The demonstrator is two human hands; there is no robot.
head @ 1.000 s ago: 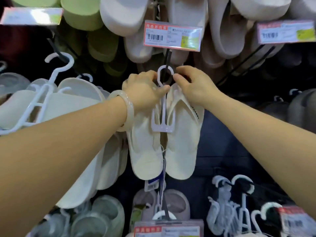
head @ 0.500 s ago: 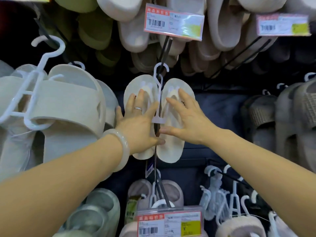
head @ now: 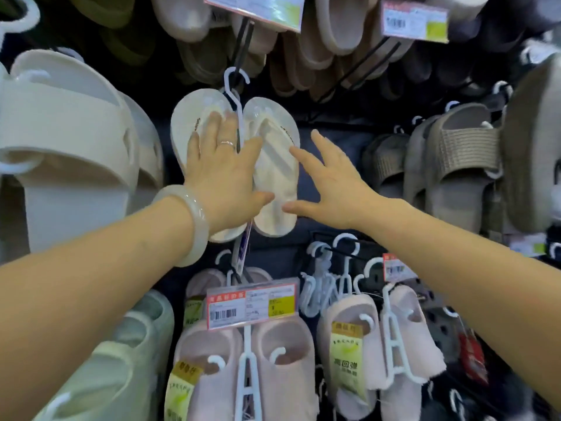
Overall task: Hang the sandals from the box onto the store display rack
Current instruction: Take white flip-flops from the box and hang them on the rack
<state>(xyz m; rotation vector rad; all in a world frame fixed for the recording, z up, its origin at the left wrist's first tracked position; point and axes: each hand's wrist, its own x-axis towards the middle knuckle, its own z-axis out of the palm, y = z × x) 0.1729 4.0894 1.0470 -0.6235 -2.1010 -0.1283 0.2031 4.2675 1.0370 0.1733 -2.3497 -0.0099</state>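
The cream flip-flop sandals (head: 274, 174) hang soles-back on a white hanger (head: 235, 95) hooked over a black rack peg (head: 243, 41). The left hand (head: 224, 174) presses flat on them, fingers straight; the right hand (head: 334, 180) is spread, released, just beside.

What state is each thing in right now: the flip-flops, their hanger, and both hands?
White flip-flop pair: hanging on the rack, soles toward the wall.
White hanger: hook over the black peg.
Left hand: open, fingers flat on the left flip-flop.
Right hand: open, fingers spread; its thumb tip lies at the right flip-flop's lower edge, contact unclear.
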